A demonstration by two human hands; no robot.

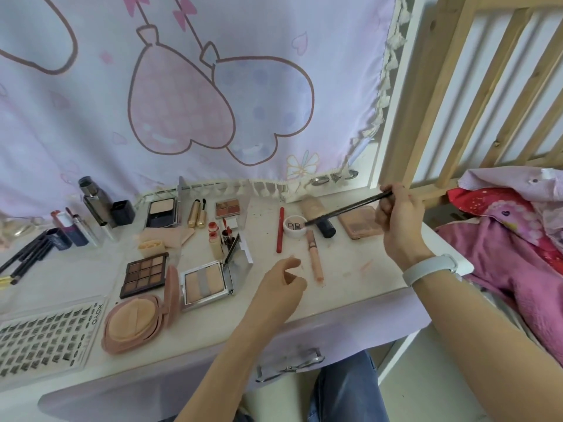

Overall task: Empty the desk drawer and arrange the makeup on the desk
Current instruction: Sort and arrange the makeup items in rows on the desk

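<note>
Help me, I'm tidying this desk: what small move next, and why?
Probably lay the thin black pencil, gripped by the right hand, beside the red pencil: its tip hangs over the small white round jar, and the left hand holds nothing.

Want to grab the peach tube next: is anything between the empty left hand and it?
Nothing visible. The left hand hovers over bare desk just left of the peach tube. The red pencil and white jar lie farther back, off that path.
</note>
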